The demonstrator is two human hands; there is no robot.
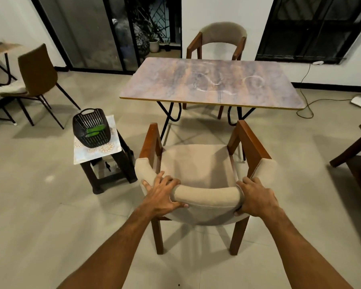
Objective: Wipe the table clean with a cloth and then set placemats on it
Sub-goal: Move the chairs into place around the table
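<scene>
Worktop [165,84]: rectangular wood-grain laminate, white smears [208,87]; tiled floor [40,215]. Your left grip [163,195] and right grip [256,199] clasp padded chair back [206,197].

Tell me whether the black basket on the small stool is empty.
Not empty: a bright green thing lies inside the black basket, seen through its open top. What it is cannot be told.

You're in a home dining room, tiled floor [50,205], wood-grain tabletop [213,80] on black legs, padded armchair [198,163] near you, second armchair [223,34] across, brown chair [37,69] at left, glass sliding door [88,32] to a dark patio, potted plant [154,45] outside, basket [91,127] on a stool [104,170].
</scene>
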